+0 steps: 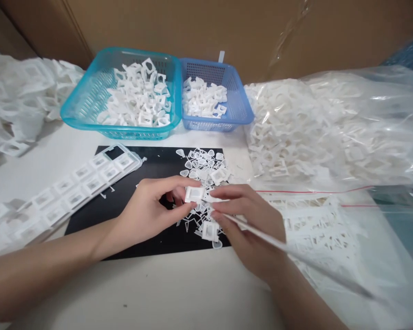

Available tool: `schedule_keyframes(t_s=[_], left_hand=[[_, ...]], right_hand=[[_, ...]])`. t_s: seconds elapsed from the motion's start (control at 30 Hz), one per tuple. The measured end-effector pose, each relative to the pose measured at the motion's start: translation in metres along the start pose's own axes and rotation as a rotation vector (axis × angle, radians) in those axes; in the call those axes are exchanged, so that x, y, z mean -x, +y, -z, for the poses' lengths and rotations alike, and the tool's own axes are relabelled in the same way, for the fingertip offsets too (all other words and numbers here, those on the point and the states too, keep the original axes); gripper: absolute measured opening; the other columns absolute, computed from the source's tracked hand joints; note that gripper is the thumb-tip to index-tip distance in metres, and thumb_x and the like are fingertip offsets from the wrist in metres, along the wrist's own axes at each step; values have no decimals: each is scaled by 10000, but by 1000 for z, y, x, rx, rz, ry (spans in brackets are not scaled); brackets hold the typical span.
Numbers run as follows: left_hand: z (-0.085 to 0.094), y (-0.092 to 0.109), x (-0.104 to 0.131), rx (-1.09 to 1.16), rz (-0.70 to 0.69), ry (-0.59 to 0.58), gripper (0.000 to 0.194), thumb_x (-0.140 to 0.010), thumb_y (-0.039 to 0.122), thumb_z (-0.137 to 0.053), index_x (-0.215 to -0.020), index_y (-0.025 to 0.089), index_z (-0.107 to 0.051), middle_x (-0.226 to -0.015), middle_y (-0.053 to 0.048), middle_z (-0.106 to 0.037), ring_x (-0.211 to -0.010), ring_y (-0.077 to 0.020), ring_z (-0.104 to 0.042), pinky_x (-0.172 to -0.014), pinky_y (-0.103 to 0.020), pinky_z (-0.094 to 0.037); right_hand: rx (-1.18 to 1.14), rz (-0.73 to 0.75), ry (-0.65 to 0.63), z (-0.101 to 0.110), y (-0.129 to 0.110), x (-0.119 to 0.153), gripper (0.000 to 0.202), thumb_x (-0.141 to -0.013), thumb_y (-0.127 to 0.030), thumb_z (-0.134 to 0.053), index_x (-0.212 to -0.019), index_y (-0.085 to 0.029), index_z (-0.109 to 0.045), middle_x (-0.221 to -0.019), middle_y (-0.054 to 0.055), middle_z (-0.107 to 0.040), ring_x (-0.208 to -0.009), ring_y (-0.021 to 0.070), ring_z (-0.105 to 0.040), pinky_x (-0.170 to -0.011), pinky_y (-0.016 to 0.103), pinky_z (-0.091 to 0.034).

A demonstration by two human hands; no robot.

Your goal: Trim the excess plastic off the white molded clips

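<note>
Between its thumb and fingers, my left hand point(154, 201) pinches a small white plastic frame point(194, 194) with a rectangular opening. My right hand point(253, 224) is closed around a slim tweezers-like tool point(278, 243), whose tip meets the frame's right side; its exact kind is blurred. Beneath both hands, a black mat point(131, 231) carries a heap of small clear and white plastic scraps point(201, 167). Another white frame point(209, 231) lies at the near side of the heap. Left of the mat's middle, a long clear tray point(134, 158) holds white frames in two rows.
At the back stand a teal basket point(86, 105) and a blue basket point(232, 117), both with white frames inside. A big clear bag point(330, 128) of white parts fills the right, above a zip bag point(375, 256) of scraps. More white parts point(27, 91) pile up at left.
</note>
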State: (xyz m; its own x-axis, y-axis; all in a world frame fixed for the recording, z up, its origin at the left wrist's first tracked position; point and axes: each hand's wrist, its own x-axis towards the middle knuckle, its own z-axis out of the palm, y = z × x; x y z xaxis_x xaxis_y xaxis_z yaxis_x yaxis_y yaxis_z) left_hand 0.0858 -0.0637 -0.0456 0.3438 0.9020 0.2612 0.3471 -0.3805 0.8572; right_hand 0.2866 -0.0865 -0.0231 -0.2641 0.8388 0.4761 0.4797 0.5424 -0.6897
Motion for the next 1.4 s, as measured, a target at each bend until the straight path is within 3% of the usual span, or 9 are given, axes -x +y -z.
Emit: schedule_keyframes(t_s=[0.1,0.3,0.5,0.73,0.97,1.2,1.27,1.37,1.4], left_hand=[[0,4,1,11,-29,-28,268,-790,75,-655,-1044,157,-683,-649,54,-578,-556,-58,-543,-582,-167,-490],[0,5,3,33,-31,-47,316,-793,75,-656,-1080,206,-681,-657,59,-625,-558,-60,-573,-578,-157,-500],[0,6,4,9,-8,-31,273,-786,74,-661,-1036,179,-699,-638,55,-634,-549,-54,-583,-559,-137,-492],[-1,7,5,4,20,-27,228,-799,106,-647,-1010,156,-716,-618,34,-657,-530,-73,-585,-551,-170,-499],[0,10,2,40,104,-47,243,-785,151,-666,-1025,153,-705,-616,18,-688,-513,-95,-598,-511,-190,-498],[6,18,1,153,154,-54,178,-753,162,-708,-931,167,-713,-570,37,-656,-470,-76,-563,-441,-161,-438],[5,17,1,159,176,-54,158,-743,168,-719,-901,163,-715,-564,34,-650,-468,-76,-556,-443,-163,-440],[5,13,0,186,273,-65,144,-741,189,-724,-877,146,-705,-546,32,-636,-446,-74,-538,-432,-163,-442],[5,11,-1,198,294,-63,165,-743,196,-725,-897,143,-702,-551,31,-635,-448,-74,-538,-438,-166,-449]], right_hand=[[80,57,-60,-5,-3,2,145,-847,-116,-617,-881,-250,-658,-923,24,-676,-816,159,-652,-686,307,-546],[47,-5,-65,-9,-3,7,113,-842,-138,-630,-866,-246,-655,-851,13,-654,-769,152,-647,-656,289,-531],[145,192,53,-21,2,8,157,-862,-83,-603,-888,-235,-635,-829,5,-668,-739,135,-592,-635,276,-494],[199,205,-15,-25,5,16,186,-849,-54,-600,-965,-197,-626,-960,55,-685,-905,186,-605,-790,342,-506],[272,293,17,-31,9,15,235,-819,-56,-629,-980,-227,-621,-1023,79,-716,-930,226,-628,-773,398,-564],[329,280,77,-6,-6,7,325,-834,-30,-598,-1013,-301,-616,-1024,55,-737,-973,223,-676,-769,423,-604],[327,237,180,6,-5,6,391,-824,-25,-607,-1072,-327,-623,-1063,34,-723,-990,223,-674,-787,423,-592],[273,133,600,16,4,5,402,-845,-27,-588,-1089,-340,-647,-1104,12,-695,-1032,235,-657,-840,444,-556],[239,114,667,17,8,4,375,-847,-31,-590,-1069,-325,-658,-1085,21,-695,-1029,247,-659,-852,460,-545]])
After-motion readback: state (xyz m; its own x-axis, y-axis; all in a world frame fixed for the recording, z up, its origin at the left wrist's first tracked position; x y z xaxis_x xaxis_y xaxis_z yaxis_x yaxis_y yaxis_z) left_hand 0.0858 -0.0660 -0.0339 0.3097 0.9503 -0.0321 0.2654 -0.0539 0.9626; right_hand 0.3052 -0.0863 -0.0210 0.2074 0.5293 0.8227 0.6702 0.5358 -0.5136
